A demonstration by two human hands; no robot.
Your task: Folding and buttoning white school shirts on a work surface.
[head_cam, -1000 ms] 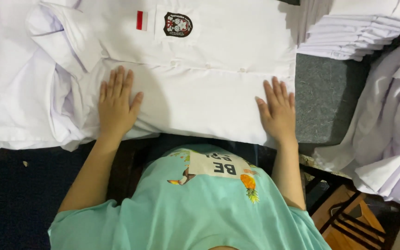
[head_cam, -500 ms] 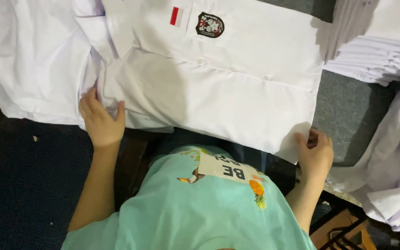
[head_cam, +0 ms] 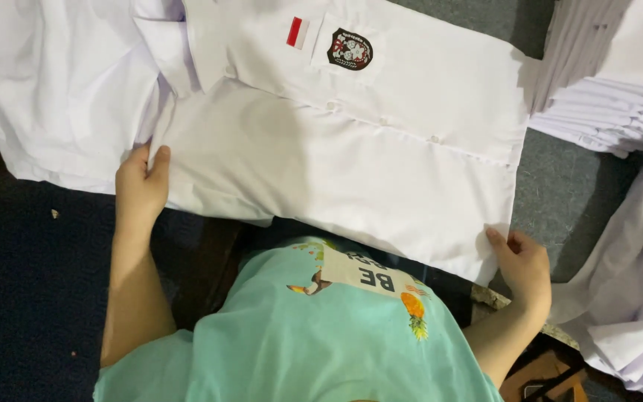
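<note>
The shirt [head_cam: 351, 149] lies flat, front up, across the middle of the grey surface [head_cam: 560, 193], its near hem at the person's body. A red-and-white flag patch [head_cam: 298, 32] and a dark crest badge [head_cam: 350, 49] sit at its far end, and a button placket runs left to right across the chest.

Change of state: one second ago both hands lay flat and open on the near part of the shirt, palms down. Half a second ago they had moved outward to the two edges. Now each hand holds an edge.

- Left hand [head_cam: 141, 190]: at the near left edge of the shirt, fingers closed narrow on the fabric, thumb on top, next to the folded sleeve.
- Right hand [head_cam: 524, 264]: at the near right corner, fingers curled on the hem; the grip under the cloth is partly hidden.

Judgement: the flat pressing phase appears finished, and the hands are set to lift or fold the near part. Both edges are held, so the cloth should rise evenly.

Surroundings: loose white garments [head_cam: 53, 97] lie at the left, touching the shirt. A stack of folded shirts [head_cam: 612, 97] stands at the far right, just beside it. More white cloth [head_cam: 634, 298] lies at the near right. The person wears a teal T-shirt [head_cam: 299, 342].
</note>
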